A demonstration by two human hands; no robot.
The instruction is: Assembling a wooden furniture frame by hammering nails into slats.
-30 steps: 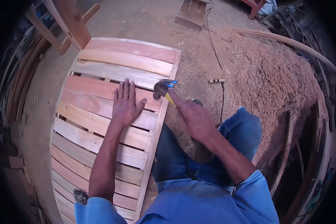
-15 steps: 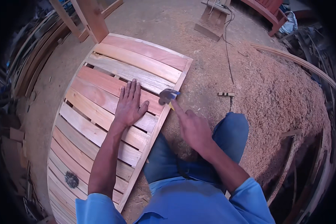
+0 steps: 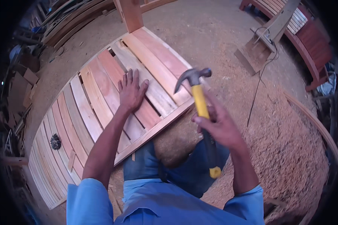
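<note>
My left hand (image 3: 132,92) lies flat, fingers extended, on the wooden slats of a long slatted panel (image 3: 97,84). In my right hand (image 3: 224,125) is a claw hammer (image 3: 200,101) with a yellow and black handle. Its head is raised near the panel's right corner, claw to the left, and the grip end hangs over my thigh. The right fingers wrap the middle of the handle and are slightly blurred. A small dark heap (image 3: 55,141), apparently nails, sits on the slats at the left. Dark gaps separate some slats.
A wooden post (image 3: 129,15) rises at the panel's far end. Stacked timber (image 3: 73,24) lines the far left. A wooden stand (image 3: 253,52) with a black cord and a reddish slatted bench (image 3: 312,48) stand at the far right. Wood shavings (image 3: 285,150) are heaped on the right.
The hammer has come up from the panel's edge, with its whole handle now visible. My view has shifted, so the panel appears turned. My left hand stays flat on the slats.
</note>
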